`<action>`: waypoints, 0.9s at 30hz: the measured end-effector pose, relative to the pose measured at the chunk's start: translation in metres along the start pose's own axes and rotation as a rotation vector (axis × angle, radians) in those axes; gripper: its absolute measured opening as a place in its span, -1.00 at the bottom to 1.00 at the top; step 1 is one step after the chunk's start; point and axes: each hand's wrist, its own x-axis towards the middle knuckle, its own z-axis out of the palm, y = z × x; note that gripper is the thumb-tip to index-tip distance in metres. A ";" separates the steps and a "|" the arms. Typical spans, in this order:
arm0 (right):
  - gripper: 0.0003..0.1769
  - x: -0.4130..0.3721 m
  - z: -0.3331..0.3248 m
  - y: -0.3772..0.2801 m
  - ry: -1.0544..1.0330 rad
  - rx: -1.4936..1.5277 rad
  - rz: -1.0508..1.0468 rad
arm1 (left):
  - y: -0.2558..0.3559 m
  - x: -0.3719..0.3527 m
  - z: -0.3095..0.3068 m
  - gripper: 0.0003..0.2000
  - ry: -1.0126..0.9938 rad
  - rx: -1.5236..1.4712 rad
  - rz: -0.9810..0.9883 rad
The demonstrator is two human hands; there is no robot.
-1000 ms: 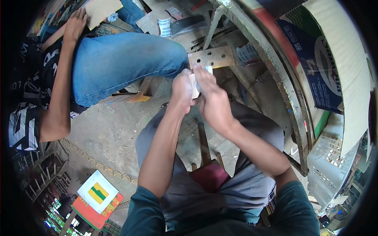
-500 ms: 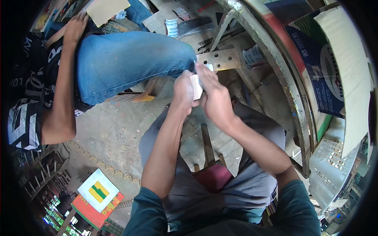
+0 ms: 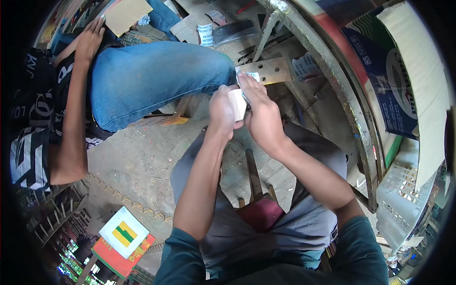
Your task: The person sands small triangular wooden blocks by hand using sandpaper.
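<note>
My left hand (image 3: 223,110) is closed around a small pale wooden block (image 3: 237,105), holding it up between my knees. Against the block's right side presses my right hand (image 3: 262,107), its fingers long and close together over a piece of sandpaper (image 3: 255,76). Only the sandpaper's white and blue printed edge shows past the fingers; the rest is hidden under the palm. A whitish, dusty look covers the back of my left hand.
A person in blue jeans (image 3: 161,78) sits close on the left, one hand (image 3: 90,40) near a flat board (image 3: 126,16). Printed sandpaper pieces (image 3: 205,34) and a drilled metal bar (image 3: 273,71) lie ahead. A metal frame (image 3: 327,59), carton (image 3: 380,71) and white basket (image 3: 403,194) stand right.
My right hand has shifted slightly along the block, and more of the sandpaper's printed edge shows. My left hand keeps its hold. The whole view has moved slightly.
</note>
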 end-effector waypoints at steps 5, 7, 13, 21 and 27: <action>-0.27 -0.017 0.001 -0.022 -0.019 -0.071 -0.141 | -0.001 0.004 0.014 -0.63 0.329 -0.368 0.087; -0.27 0.002 -0.003 0.002 0.051 -0.081 -0.031 | 0.004 -0.003 0.001 -0.63 -0.145 -0.133 -0.060; -0.35 -0.016 0.004 -0.018 0.019 -0.104 -0.116 | 0.013 -0.003 0.018 -0.66 0.229 -0.199 -0.018; -0.32 -0.025 0.003 -0.028 -0.016 -0.120 -0.153 | 0.014 0.002 0.027 -0.65 0.352 -0.355 -0.004; -0.28 -0.007 -0.002 -0.003 0.064 -0.128 -0.048 | 0.021 -0.018 0.012 -0.65 -0.002 -0.158 -0.179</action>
